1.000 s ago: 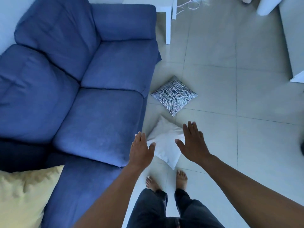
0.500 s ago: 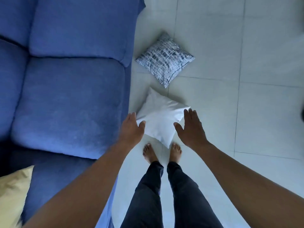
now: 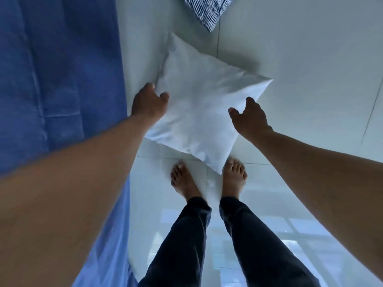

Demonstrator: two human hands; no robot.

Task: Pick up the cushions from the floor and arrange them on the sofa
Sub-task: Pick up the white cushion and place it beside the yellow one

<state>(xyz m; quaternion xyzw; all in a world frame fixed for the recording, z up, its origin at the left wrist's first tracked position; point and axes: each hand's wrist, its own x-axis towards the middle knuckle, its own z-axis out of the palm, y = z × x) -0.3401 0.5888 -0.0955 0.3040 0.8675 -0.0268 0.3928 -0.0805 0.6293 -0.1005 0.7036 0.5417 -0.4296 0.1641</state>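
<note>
The plain white square fabric cushion (image 3: 199,112) on the pale tiled floor (image 3: 300,48) is flanked by the left hand (image 3: 149,102), touching its edge, and the right hand (image 3: 249,119), both spread apart and clamped on nothing

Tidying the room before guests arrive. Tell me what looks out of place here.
Two cushions lie on the tiled floor rather than on the blue sofa: a white cushion right in front of the person's feet, and a patterned cushion beyond it. Left hand and right hand are at the white one's sides.
</note>
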